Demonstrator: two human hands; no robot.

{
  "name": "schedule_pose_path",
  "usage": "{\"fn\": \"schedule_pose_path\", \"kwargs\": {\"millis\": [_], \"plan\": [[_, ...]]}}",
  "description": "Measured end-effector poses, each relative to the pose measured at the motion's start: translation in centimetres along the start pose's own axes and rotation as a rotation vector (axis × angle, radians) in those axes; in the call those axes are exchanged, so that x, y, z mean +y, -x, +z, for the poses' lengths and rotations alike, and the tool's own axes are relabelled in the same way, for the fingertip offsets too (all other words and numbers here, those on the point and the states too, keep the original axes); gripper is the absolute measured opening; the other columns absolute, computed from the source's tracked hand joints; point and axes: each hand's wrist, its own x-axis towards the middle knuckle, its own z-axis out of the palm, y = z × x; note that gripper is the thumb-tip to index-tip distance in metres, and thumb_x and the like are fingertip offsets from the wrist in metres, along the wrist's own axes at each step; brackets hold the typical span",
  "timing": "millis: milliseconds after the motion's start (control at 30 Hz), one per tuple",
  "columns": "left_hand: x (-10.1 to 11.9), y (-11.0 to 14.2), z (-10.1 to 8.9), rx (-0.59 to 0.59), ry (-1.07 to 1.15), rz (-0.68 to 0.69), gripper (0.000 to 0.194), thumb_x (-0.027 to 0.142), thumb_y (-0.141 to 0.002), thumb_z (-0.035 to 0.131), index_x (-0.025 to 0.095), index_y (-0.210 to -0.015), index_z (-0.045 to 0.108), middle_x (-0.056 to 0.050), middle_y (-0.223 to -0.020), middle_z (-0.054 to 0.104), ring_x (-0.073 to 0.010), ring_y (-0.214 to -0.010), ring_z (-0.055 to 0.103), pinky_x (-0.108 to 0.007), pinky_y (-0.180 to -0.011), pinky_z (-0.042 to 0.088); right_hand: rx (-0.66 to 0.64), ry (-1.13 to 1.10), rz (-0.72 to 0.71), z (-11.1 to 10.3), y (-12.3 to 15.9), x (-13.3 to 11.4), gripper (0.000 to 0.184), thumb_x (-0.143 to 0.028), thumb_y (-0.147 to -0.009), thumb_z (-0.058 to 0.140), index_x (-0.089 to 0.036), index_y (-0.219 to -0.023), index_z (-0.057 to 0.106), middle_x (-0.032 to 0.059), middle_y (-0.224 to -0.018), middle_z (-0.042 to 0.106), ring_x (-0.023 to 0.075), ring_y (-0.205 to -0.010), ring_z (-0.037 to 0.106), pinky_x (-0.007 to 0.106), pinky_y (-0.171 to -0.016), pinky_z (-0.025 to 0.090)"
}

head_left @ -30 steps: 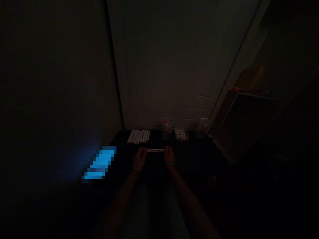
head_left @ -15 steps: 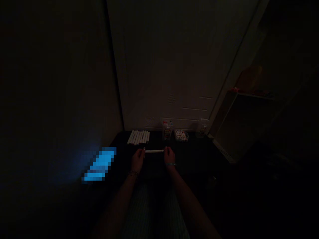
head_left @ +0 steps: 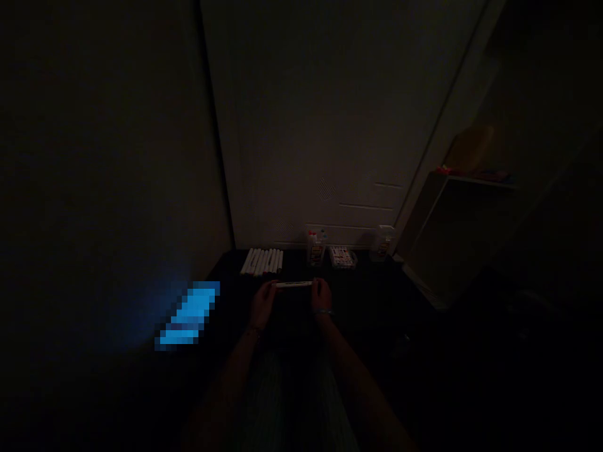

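Between my two hands a white marker (head_left: 294,284) lies level, with dark print showing along its barrel. My left hand (head_left: 262,304) pinches its left end, and my right hand (head_left: 321,296) pinches the right end. Just beyond my left hand, a row of several white markers (head_left: 262,261) lies side by side on the dark table (head_left: 372,295). Past my right hand stands a clear case (head_left: 315,249) holding a few markers with red and blue ends. Beside that case lies another case (head_left: 342,257) with many small printed marks.
At the table's back right stands a clear plastic container (head_left: 382,243). A bright blue pixelated screen (head_left: 188,316) glows at the left. Behind the table rises a pale wall panel (head_left: 330,125). To the right is a shelf unit (head_left: 464,220). The room is very dark.
The marker has been turned about its length, so dark print now faces me where plain white showed before. Both hands stay nearly in place.
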Motion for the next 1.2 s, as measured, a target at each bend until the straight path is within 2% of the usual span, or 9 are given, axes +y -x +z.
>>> {"fn": "schedule_pose_path", "kwargs": {"millis": [167,367,500,867,1067,1200], "plan": [[0.0,0.1,-0.2,0.034,-0.094,-0.016,0.04,0.05,-0.076,0.039,0.016,-0.085,0.058,0.0,-0.064,0.058,-0.0132,-0.063,0.052,-0.024,-0.061,0.04,-0.051,0.045,0.038,-0.2,0.2,0.0,0.041,-0.046,-0.086,0.023,-0.02,-0.084,0.056,0.0019,-0.074,0.059,0.0129,-0.066,0.052,0.022,-0.061,0.037],[0.0,0.3,-0.2,0.033,-0.077,-0.052,0.045,0.056,-0.074,0.038,0.016,-0.066,0.055,0.002,-0.057,0.052,-0.0114,-0.058,0.047,-0.021,-0.054,0.036,-0.031,0.061,0.087,0.1,0.1,0.5,0.052,-0.052,-0.084,0.019,-0.02,-0.065,0.055,0.0023,-0.063,0.058,0.0128,-0.055,0.049,0.022,-0.052,0.032],[-0.2,0.3,-0.2,0.041,-0.124,-0.085,0.048,0.059,-0.074,0.036,0.016,-0.058,0.051,0.002,-0.051,0.048,-0.0107,-0.053,0.044,-0.021,-0.051,0.033,-0.026,0.061,0.09,0.2,0.1,0.8,0.054,-0.053,-0.084,0.019,-0.019,-0.062,0.054,0.0024,-0.061,0.057,0.0128,-0.055,0.049,0.022,-0.051,0.032],[-1.4,-0.2,0.0,0.046,-0.198,0.047,0.035,0.048,-0.077,0.037,0.018,-0.083,0.056,0.0,-0.071,0.057,-0.0133,-0.068,0.051,-0.023,-0.062,0.039,-0.05,0.09,0.036,-0.1,0.2,0.2,0.042,-0.049,-0.085,0.021,-0.022,-0.078,0.052,0.0002,-0.067,0.057,0.0133,-0.06,0.051,0.021,-0.055,0.034],[-0.8,-0.2,-0.1,0.03,-0.155,0.021,0.032,0.045,-0.077,0.038,0.019,-0.088,0.054,0.001,-0.071,0.056,-0.0132,-0.068,0.052,-0.024,-0.067,0.041,-0.078,0.072,0.06,-0.1,0.2,0.2,0.035,-0.045,-0.086,0.023,-0.023,-0.091,0.05,0.0007,-0.079,0.059,0.0139,-0.069,0.054,0.022,-0.06,0.037],[-0.6,-0.2,-0.1,0.025,-0.106,-0.006,0.032,0.045,-0.077,0.038,0.019,-0.087,0.054,0.0,-0.076,0.059,-0.0143,-0.074,0.054,-0.026,-0.072,0.041,-0.082,-0.006,-0.002,0.0,0.1,0.2,0.031,-0.038,-0.087,0.023,-0.023,-0.096,0.048,0.0017,-0.09,0.059,0.0132,-0.079,0.054,0.022,-0.067,0.038]]}}
